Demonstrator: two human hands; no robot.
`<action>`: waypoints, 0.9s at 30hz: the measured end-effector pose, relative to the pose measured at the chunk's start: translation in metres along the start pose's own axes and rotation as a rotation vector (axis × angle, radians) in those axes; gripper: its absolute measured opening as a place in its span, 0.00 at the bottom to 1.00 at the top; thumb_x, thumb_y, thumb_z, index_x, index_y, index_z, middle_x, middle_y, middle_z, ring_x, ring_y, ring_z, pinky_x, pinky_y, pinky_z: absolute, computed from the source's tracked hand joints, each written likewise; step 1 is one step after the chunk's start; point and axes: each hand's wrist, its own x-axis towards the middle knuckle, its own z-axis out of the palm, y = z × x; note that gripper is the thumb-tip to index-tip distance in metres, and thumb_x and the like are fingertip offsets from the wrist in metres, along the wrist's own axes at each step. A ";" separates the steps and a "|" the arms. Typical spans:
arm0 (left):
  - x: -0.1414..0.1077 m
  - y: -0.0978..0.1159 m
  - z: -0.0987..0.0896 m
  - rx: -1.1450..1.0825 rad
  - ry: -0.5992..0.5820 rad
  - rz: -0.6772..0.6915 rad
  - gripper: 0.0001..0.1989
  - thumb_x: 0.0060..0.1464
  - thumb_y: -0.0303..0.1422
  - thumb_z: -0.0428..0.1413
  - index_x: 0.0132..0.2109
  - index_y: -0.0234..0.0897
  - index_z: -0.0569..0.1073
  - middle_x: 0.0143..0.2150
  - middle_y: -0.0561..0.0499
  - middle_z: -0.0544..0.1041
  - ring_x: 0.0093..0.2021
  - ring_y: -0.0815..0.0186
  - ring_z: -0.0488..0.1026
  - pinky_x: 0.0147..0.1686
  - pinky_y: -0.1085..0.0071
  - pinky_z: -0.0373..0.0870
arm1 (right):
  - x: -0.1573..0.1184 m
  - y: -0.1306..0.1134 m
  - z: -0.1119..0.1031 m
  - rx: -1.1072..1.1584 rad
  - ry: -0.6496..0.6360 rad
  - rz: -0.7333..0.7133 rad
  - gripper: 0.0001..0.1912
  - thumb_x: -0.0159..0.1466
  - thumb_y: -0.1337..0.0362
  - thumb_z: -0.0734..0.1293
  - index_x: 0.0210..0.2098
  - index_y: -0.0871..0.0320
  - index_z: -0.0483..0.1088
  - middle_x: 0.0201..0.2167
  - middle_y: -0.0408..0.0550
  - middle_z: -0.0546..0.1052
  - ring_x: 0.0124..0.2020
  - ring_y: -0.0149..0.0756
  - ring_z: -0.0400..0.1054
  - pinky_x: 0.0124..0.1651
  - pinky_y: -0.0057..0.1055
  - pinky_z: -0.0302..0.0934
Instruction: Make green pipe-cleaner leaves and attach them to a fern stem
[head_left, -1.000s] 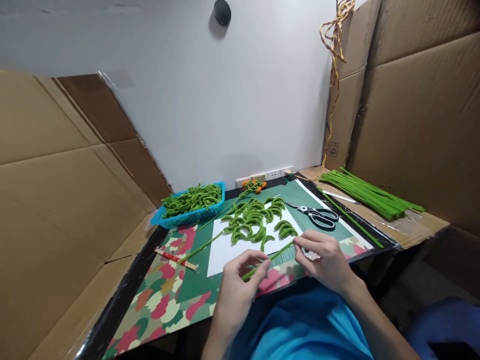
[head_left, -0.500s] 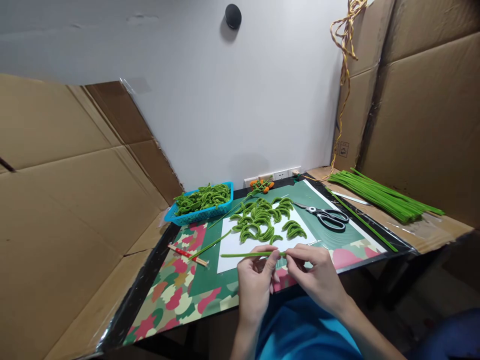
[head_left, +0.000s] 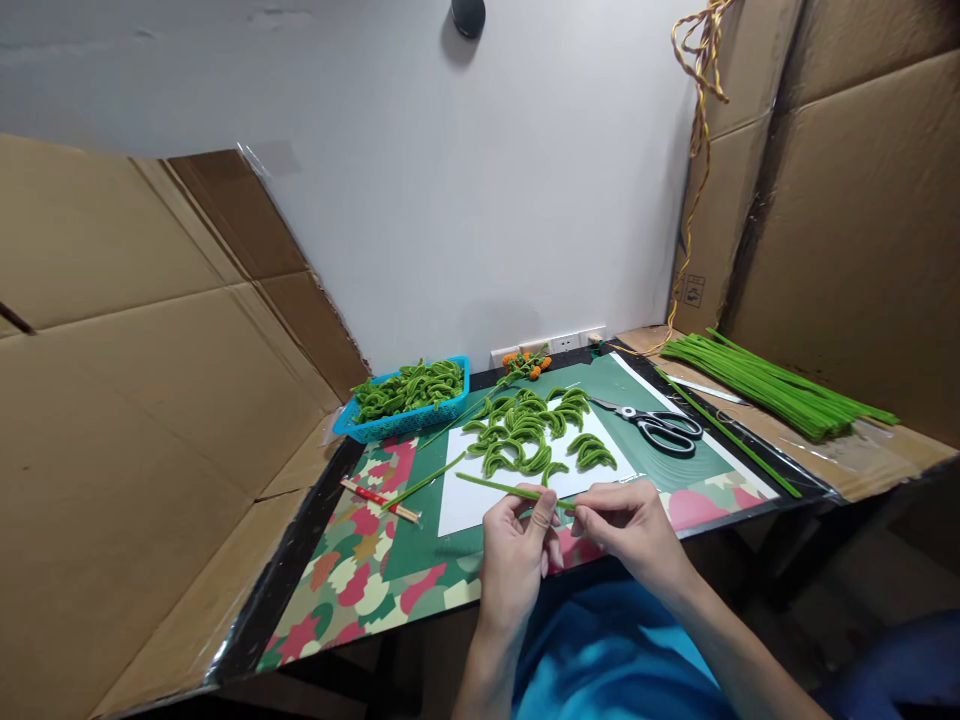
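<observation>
A green fuzzy stem (head_left: 491, 485) runs between my two hands, its free end pointing left over the white sheet (head_left: 459, 510). My left hand (head_left: 521, 535) pinches it between thumb and fingers. Close beside it, my right hand (head_left: 626, 520) grips the stem's right end with its fingertips. Several curved green pieces (head_left: 525, 430) lie on the sheet just beyond my hands. Black-handled scissors (head_left: 660, 428) rest open to their right on the green mat.
A blue basket (head_left: 405, 422) of green pieces stands at the back left, near orange flowers (head_left: 527, 364). A red-wrapped stick packet (head_left: 380, 499) lies at left. A bundle of green stems (head_left: 772, 385) is at right. Cardboard walls flank the table.
The stem's left end has tilted up, away from me. Both hands have stayed close together, and the head view has shifted slightly.
</observation>
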 end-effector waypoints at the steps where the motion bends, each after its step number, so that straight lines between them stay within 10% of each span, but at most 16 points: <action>1: 0.001 0.000 -0.001 0.000 -0.004 -0.003 0.28 0.50 0.54 0.72 0.35 0.31 0.76 0.25 0.56 0.74 0.12 0.75 0.69 0.10 0.83 0.56 | 0.000 0.001 0.000 0.002 0.004 0.007 0.18 0.70 0.59 0.70 0.26 0.59 0.81 0.21 0.46 0.75 0.23 0.32 0.63 0.28 0.30 0.54; 27: -0.004 0.000 0.000 -0.039 0.106 0.029 0.27 0.50 0.53 0.72 0.34 0.32 0.76 0.25 0.55 0.75 0.12 0.74 0.68 0.08 0.82 0.56 | -0.002 0.001 0.005 -0.024 -0.061 0.082 0.20 0.73 0.48 0.67 0.37 0.59 0.79 0.34 0.51 0.81 0.33 0.38 0.74 0.36 0.30 0.70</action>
